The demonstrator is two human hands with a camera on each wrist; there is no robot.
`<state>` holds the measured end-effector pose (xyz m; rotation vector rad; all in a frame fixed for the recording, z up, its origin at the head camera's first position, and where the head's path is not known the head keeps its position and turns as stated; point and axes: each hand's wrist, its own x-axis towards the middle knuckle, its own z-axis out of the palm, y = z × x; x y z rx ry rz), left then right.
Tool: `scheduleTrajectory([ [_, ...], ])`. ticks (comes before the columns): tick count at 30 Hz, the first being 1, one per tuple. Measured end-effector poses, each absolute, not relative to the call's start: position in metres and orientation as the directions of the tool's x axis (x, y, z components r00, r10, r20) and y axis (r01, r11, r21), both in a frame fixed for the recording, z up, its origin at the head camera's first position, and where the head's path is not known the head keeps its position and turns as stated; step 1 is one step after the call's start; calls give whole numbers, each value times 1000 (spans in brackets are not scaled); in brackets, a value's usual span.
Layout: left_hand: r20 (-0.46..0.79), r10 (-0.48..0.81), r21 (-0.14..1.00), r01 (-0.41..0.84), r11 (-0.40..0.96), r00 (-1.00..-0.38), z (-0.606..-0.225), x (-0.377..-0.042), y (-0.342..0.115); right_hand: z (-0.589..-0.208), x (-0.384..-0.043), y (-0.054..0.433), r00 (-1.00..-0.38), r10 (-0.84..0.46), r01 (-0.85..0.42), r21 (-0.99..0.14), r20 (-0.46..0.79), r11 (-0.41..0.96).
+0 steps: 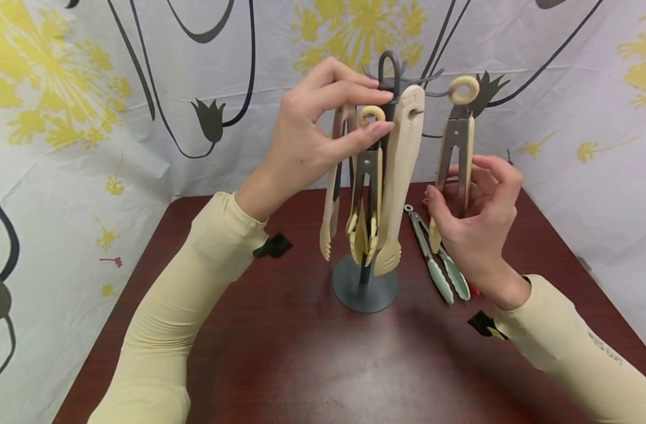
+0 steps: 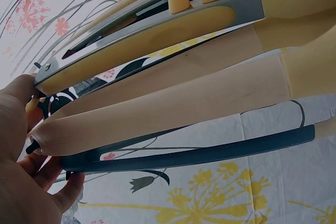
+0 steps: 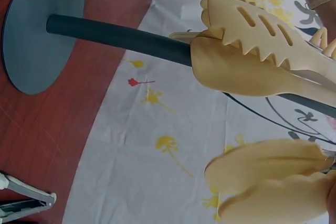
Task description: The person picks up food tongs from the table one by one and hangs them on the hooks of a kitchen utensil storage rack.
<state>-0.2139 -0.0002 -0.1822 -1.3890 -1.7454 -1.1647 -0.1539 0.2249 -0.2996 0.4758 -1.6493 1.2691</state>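
Note:
A dark grey utensil stand (image 1: 365,288) has tongs hanging round its post. My left hand (image 1: 328,112) holds the stand near its top hooks, thumb in front of the small cream-and-steel tongs (image 1: 366,176). In the left wrist view, its fingers reach round the upper ends of beige-handled tongs (image 2: 173,108) and blue-handled tongs (image 2: 199,158). My right hand (image 1: 484,206) grips another pair of cream-and-steel tongs (image 1: 455,141), upright, their ring at a hook's tip on the right. Whether the ring is fully on the hook, I cannot tell. Their cream heads (image 3: 268,182) are close together.
Tongs with pale green tips (image 1: 443,274) lie on the dark red table (image 1: 280,365), right of the stand's base. Something red (image 1: 474,290) shows partly behind them. A white patterned cloth (image 1: 158,88) stands behind and at the sides.

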Motion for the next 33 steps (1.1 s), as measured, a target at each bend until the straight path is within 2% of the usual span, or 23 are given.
scheduleTrajectory([
  [7,874,411,260,964,57,-260,-182,-214,1,-297,-153,223,-419,274,-679,-500,865,538],
  [15,875,410,256,965,59,-258,-183,-214,0,-295,-147,220,-441,179,-526,-415,880,743],
  [19,874,414,252,966,60,-254,-182,-214,1,-294,-146,220,-457,135,-529,-390,879,753],
  [26,878,406,257,965,50,-255,-183,-214,2,-294,-148,216,-474,91,-647,-417,876,639],
  [33,878,407,254,966,53,-253,-183,-215,2,-298,-145,215,-496,72,-651,-426,865,628],
])
